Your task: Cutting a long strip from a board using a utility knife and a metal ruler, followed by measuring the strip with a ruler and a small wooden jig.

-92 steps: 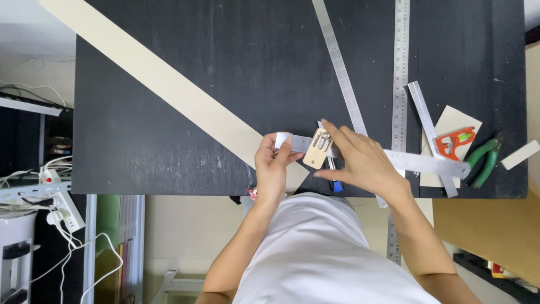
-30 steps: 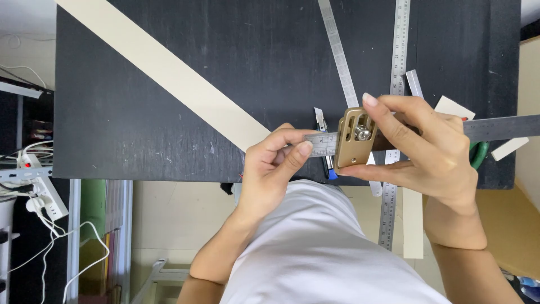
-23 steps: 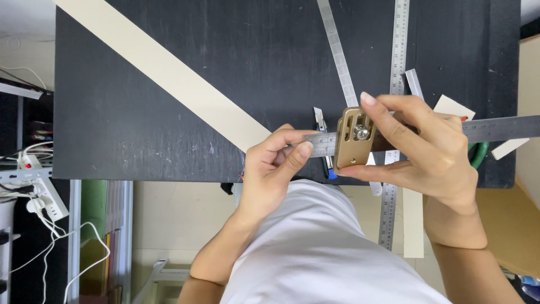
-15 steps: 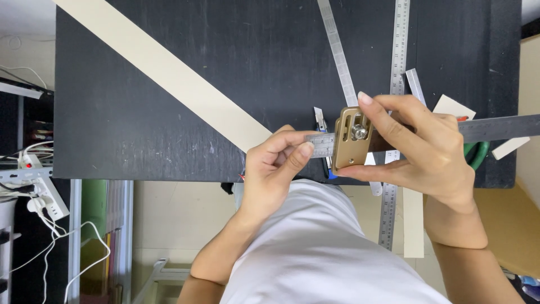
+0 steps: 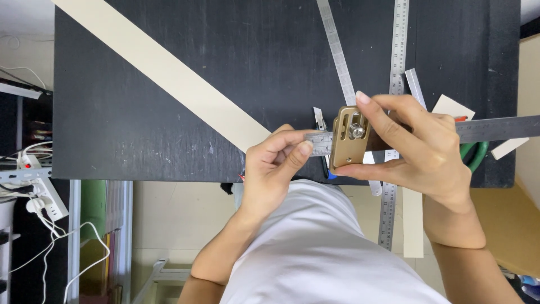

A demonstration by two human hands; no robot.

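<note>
My right hand (image 5: 419,149) grips a brass-coloured ruler stop block (image 5: 347,139) with a round silver knob, thumb below and fingers over its top. A steel ruler (image 5: 488,129) runs through the block and sticks out to the right. My left hand (image 5: 275,166) pinches the ruler's short left end (image 5: 319,143) between thumb and forefinger. Both hands hover just above the near edge of the black table (image 5: 169,135).
A long cream strip (image 5: 163,73) lies diagonally across the table. Two more steel rulers (image 5: 336,48) (image 5: 398,50) lie on the right half, one hanging over the near edge. Green-handled pliers (image 5: 477,155) and cream offcuts (image 5: 450,107) sit behind my right hand. A power strip (image 5: 42,194) with cables is at the left.
The ruler and block were lifted off the table into both hands. In the last second the block has slid slightly left along the ruler, toward my left fingers.
</note>
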